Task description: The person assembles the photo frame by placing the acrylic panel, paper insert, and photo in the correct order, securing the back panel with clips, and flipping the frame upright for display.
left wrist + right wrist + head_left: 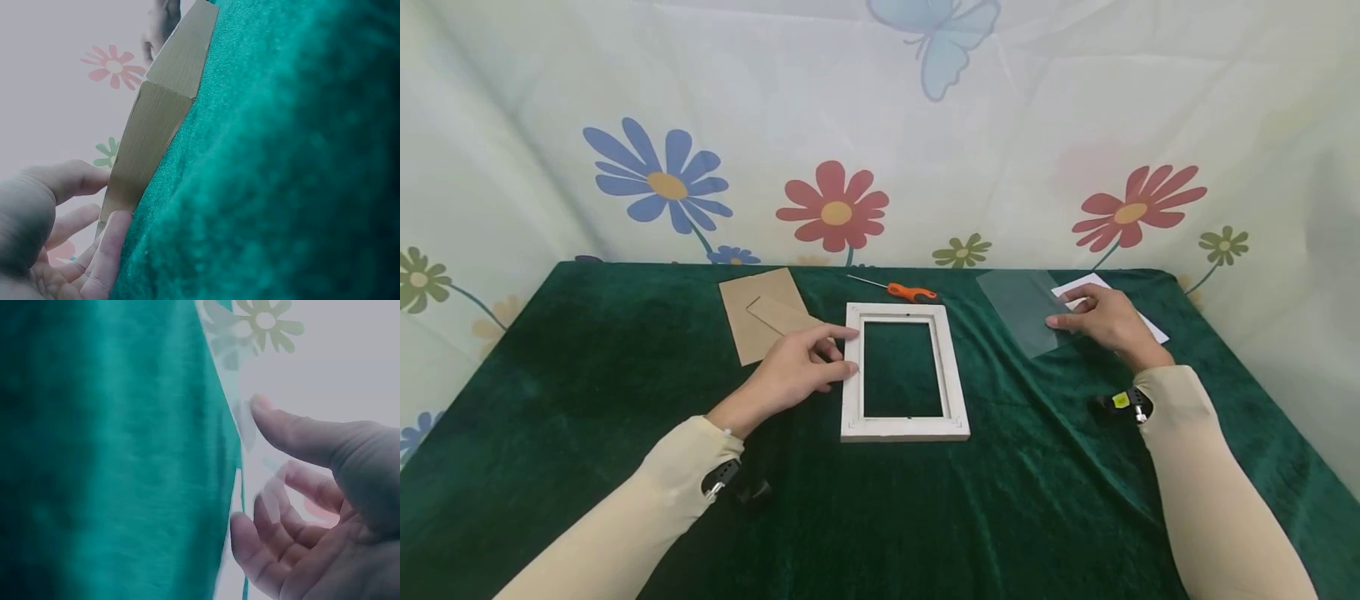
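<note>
Head view shows the left hand (pixel 793 371) with straight fingers resting on the left side of the white frame (pixel 904 372), which lies flat in the middle of the green table (pixel 587 375). Over to the right, the right hand (pixel 1101 321) fingers pinch the clear sheet (pixel 1018 304), beside white paper (pixel 1150 321).

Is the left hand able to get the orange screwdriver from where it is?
Probably yes. The left hand rests on the white frame, and the orange screwdriver lies just beyond the frame with nothing stacked on it.
</note>
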The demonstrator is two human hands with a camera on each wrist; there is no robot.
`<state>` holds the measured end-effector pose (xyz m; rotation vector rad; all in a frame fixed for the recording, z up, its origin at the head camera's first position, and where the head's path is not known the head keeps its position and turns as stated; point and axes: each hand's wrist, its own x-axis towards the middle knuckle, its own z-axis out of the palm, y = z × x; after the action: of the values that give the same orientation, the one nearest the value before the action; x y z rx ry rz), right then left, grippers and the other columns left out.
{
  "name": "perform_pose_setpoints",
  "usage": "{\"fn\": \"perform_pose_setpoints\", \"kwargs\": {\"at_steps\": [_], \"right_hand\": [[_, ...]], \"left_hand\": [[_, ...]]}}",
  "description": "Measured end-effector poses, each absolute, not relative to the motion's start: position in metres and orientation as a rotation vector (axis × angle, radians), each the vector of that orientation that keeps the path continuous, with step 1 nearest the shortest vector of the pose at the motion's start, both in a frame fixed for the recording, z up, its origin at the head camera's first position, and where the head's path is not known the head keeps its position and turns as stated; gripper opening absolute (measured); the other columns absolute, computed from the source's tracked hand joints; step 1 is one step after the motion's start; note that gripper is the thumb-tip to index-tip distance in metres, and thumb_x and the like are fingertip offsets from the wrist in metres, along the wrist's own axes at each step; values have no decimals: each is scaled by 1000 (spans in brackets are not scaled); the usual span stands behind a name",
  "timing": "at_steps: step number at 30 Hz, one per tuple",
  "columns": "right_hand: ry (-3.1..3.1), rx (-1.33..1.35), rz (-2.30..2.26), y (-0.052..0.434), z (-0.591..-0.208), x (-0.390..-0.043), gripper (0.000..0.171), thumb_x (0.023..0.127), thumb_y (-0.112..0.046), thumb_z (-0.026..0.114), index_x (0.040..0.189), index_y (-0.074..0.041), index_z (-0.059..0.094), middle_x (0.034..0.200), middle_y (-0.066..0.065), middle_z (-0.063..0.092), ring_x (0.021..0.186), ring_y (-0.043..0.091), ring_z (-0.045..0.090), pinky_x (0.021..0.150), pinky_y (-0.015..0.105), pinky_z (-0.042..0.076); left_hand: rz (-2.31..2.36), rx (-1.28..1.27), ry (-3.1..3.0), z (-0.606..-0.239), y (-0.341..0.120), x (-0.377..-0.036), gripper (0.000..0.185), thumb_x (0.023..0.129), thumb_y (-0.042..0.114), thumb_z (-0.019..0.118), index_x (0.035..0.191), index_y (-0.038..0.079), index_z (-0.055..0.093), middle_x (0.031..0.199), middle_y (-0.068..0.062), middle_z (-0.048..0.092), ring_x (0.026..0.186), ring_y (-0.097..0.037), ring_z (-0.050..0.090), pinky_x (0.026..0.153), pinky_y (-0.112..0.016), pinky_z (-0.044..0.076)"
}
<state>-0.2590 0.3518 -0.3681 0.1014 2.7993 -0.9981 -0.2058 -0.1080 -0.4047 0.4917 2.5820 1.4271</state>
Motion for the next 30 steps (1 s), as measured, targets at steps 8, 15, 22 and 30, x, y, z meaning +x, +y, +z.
{"fn": "perform_pose_setpoints", "kwargs": {"at_steps": [8,15,22,30], "right_hand": [[2804,71,-1094,356,-355,-247,52,112,-32,54,151,2,53,139,30,58,120,45,62,109,62,48],[2839,-33,-1053,362,-338,-243,51,110,-37,59,147,-2,59,133,25,65,107,31,70,93,39,59],[2774,-74,-1214,367,-331,-242,49,109,-31,62,145,2,54,133,21,68,98,14,75,87,24,59],[2716,-157,-1454,357,-326,-241,52,106,-24,69,146,1,46,116,2,74,95,14,77,83,26,61]], "left_hand": [[1427,501,2576,-406,-108,-204,52,97,17,80,146,10,63,105,-11,66,76,-21,69,75,-33,63],[1433,508,2565,-402,-107,-206,51,98,16,78,146,9,63,106,-13,65,78,-22,68,74,-34,62],[1437,500,2548,-401,-108,-206,51,99,16,78,147,10,63,107,-12,64,80,-22,67,74,-34,62],[1434,479,2547,-400,-108,-206,51,99,16,77,147,11,62,107,-12,64,80,-22,67,74,-34,61]]}}
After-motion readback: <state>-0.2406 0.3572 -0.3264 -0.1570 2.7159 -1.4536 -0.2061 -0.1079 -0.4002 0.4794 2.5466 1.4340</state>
